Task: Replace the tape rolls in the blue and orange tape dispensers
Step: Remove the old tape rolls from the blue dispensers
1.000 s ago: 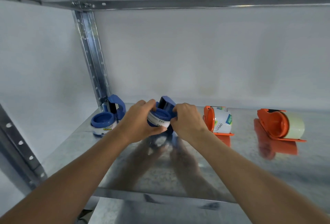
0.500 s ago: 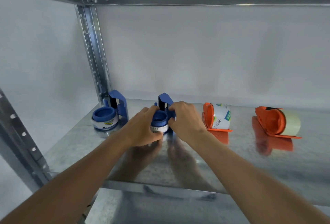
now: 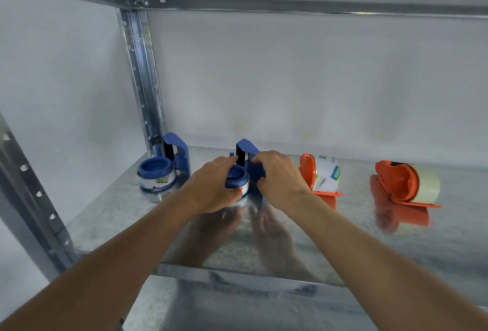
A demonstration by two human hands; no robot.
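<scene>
Gripping the middle blue tape dispenser [image 3: 244, 169] on the metal shelf [image 3: 343, 246], your left hand [image 3: 211, 188] curls around its roll. Your right hand [image 3: 277, 175] clasps its blue frame.

The shelf [image 3: 343, 246] is galvanised metal, speckled and glossy enough to mirror what stands on it; its upright post [image 3: 142, 74] is the same bright metal. Both blue dispensers [image 3: 175, 157] and both orange dispensers [image 3: 396, 181] look like smooth plastic. The far-right tape roll [image 3: 427, 184] is pale and matt
</scene>
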